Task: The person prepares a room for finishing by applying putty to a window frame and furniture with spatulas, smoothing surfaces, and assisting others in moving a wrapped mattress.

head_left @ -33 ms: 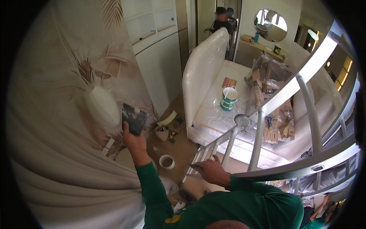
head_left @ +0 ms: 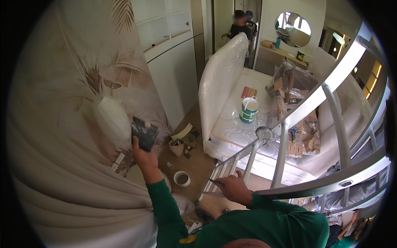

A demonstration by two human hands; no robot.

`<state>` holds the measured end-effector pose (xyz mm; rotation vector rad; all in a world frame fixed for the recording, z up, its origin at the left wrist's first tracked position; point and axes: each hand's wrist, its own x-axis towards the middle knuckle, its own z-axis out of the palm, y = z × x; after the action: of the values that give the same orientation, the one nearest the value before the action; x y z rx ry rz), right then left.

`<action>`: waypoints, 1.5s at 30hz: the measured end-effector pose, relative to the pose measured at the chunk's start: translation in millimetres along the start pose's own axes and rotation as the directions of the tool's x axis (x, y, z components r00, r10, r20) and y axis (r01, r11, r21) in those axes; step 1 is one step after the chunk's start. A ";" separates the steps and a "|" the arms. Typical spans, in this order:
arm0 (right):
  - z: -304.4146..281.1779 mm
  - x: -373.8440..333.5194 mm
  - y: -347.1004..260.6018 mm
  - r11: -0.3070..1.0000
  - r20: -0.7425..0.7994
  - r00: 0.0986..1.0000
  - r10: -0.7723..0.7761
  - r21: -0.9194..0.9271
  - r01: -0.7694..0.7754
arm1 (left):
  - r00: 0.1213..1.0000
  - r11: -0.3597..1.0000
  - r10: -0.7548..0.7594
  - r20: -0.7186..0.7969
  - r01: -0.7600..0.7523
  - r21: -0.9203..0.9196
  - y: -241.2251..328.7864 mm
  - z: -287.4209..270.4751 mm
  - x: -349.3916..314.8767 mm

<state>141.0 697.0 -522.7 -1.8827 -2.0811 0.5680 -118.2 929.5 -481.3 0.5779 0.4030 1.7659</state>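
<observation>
My left hand is raised beside the wall and grips a dark, flat, squarish plate by its lower edge. Pale smears mark the face of the plate. My right hand is closed around a thin, dark, flat-bladed tool, and its kind is hard to make out. That hand is near the ladder, close to its rungs. Under the plate, the wall has a printed palm-leaf pattern, with a pale vase shape next to the plate.
Grey fabric hangs at lower left. On the floor stand a white bucket and a bag. A plastic-wrapped bed holds a green-and-white paint bucket and cartons. Two people stand by the doorway.
My right hand has shifted slightly to the right with its tool. My left hand and the plate have moved a little down and left. The whole view has tilted slightly.
</observation>
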 end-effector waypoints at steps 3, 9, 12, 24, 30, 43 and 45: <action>10.8 1.8 18.6 0.992 -0.013 0.995 0.098 0.076 -0.097 | 0.998 0.997 -0.057 -0.033 0.059 0.056 -5.6 -32.7 16.2; 17.2 15.9 12.3 0.959 -0.029 0.989 0.143 0.250 -0.131 | 0.983 0.970 -0.042 -0.181 0.084 0.230 23.2 -81.5 31.3; 35.6 21.8 5.9 0.912 -0.149 0.984 0.099 0.409 -0.030 | 0.998 0.983 -0.055 -0.004 0.055 0.178 42.5 -101.4 40.1; 51.6 23.5 11.1 0.668 -0.377 0.923 0.076 0.707 0.234 | 0.999 0.968 0.036 -0.027 -0.028 0.248 10.2 -53.7 43.9; 84.1 30.6 15.4 0.278 -0.029 0.947 0.319 0.958 -0.064 | 0.989 0.971 -0.088 -0.120 0.112 0.213 -37.1 -5.1 80.9; 64.8 39.9 11.2 0.211 -0.309 0.889 0.338 0.945 0.248 | 0.915 0.930 -0.339 0.216 0.291 0.226 -129.9 97.6 95.9; 58.4 44.8 6.2 0.230 -0.309 0.888 0.339 0.943 0.240 | 0.863 0.847 -0.471 0.181 0.385 0.367 -116.3 59.4 92.3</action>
<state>114.8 736.0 -579.8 -1.0626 -0.8190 1.0037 -10.5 1047.6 -480.4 0.8693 0.5871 1.1730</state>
